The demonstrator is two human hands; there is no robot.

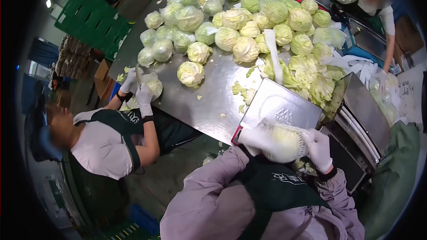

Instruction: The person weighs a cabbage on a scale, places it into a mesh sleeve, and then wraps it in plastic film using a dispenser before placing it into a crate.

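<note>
In front of my chest is a pale cabbage (286, 144) with a white mesh net sleeve (300, 135) around it. My right hand (319, 150), in a white glove, is closed on the net at the cabbage's right side. On the other side, my gloved left hand (252, 138) is smeared by motion, so its fingers cannot be made out. Just beyond both hands stands a scale (281, 104) with a shiny metal plate and a red edge. Loose cabbage leaves (309, 78) lie heaped behind the scale.
Many cabbages (246, 50), some netted or wrapped, cover the steel table (209, 102). At left a co-worker (109, 144) holds a knife (138, 75) and a cabbage (153, 86). Another person (378, 0) works at upper right. A metal machine (362, 111) stands close on my right.
</note>
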